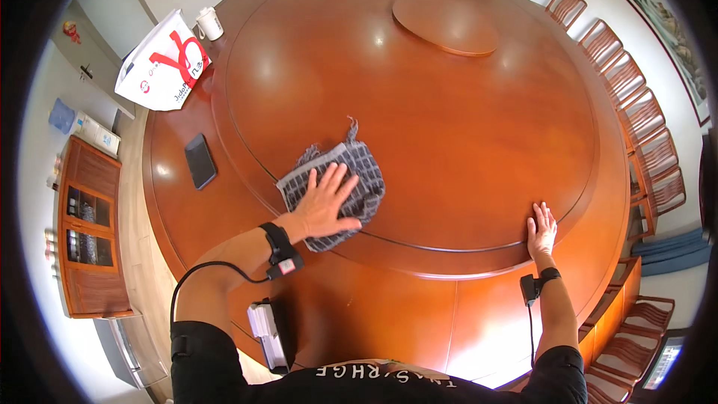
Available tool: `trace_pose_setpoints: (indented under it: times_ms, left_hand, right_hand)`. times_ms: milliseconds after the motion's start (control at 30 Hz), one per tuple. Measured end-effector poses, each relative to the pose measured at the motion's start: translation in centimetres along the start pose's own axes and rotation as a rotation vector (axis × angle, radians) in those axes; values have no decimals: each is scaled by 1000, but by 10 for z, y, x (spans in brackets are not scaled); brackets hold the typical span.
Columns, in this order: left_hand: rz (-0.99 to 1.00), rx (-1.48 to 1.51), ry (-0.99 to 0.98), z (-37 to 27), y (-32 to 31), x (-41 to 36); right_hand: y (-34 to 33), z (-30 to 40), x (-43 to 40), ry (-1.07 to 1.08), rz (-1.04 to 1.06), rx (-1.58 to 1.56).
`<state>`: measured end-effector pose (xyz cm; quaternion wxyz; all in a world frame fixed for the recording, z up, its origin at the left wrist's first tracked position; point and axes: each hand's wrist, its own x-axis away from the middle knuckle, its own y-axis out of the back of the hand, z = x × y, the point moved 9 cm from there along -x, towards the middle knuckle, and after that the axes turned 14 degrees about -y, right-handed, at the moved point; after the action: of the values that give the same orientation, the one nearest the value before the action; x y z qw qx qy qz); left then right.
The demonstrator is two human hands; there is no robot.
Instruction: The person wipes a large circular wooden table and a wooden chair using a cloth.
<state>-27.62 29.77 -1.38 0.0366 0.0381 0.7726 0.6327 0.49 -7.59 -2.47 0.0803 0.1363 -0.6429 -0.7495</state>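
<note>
My left hand (330,200) lies flat with fingers spread on a grey and black checked cloth (367,165). The cloth is bunched, with a frayed strand sticking out at its far edge. It lies across the rim of the raised round top of a large wooden table (426,106), and its near part hangs over onto the lower ring. On the right, my right hand (542,231) rests on the rim of the raised top, fingers extended and holding nothing. Both wrists wear black straps with small devices and cables.
A black smartphone (200,161) lies on the table's left side. Beyond it stand a white bag (162,67) with red print and a white cup (210,23). A small wooden disc (446,22) sits toward the far side. Wooden chairs (622,70) line the right wall; a cabinet (92,230) stands left.
</note>
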Motion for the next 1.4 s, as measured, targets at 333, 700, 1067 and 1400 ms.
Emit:
trace_pose_setpoints:
  times_ms: [333, 700, 1067, 1400]
  left_hand:
    - [21, 179, -128, -107, -23, -110]
    - [-151, 30, -168, -59, -8, -395]
    - [-229, -84, 393, 191, 44, -353]
    - [-252, -233, 1144, 477, 46, 57]
  right_hand:
    - [13, -80, -55, -344, -33, 197]
    - [0, -40, -8, -377, -69, 100]
    - [14, -68, -26, -208, -94, 105]
    - [15, -88, -44, -179, -113, 111]
